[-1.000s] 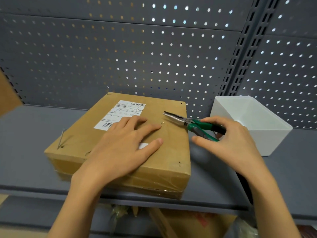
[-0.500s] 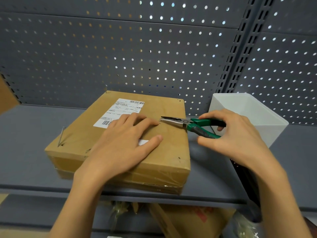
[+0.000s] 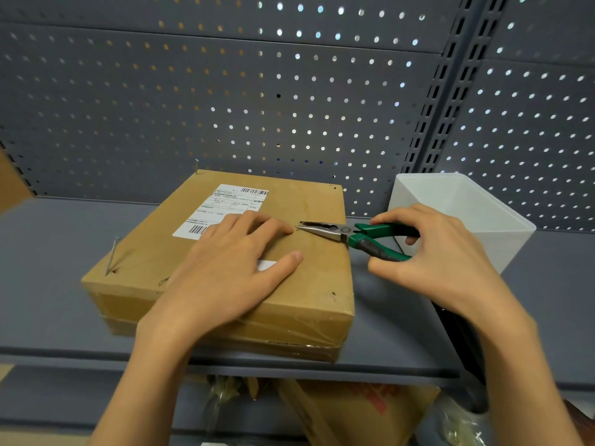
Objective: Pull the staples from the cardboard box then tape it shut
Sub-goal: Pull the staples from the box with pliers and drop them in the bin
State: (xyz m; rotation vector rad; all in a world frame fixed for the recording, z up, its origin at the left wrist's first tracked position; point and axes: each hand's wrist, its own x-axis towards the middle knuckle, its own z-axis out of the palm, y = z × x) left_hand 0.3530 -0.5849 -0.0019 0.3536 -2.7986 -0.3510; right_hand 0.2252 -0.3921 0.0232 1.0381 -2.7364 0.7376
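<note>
A flat brown cardboard box with a white shipping label lies on a grey shelf. My left hand presses flat on its top, fingers spread. My right hand grips green-handled needle-nose pliers. The jaw tips rest on the box top right beside my left fingertips, at a small staple. A bent staple sticks up near the box's left corner, and another at the far left corner.
A white plastic bin stands to the right of the box, behind my right hand. A perforated grey back panel rises behind the shelf. Below the shelf edge sit more cardboard boxes and plastic wrap.
My right hand moved the pliers left along the box top until the tips reached my left fingertips. The left hand stayed pressed on the box.
</note>
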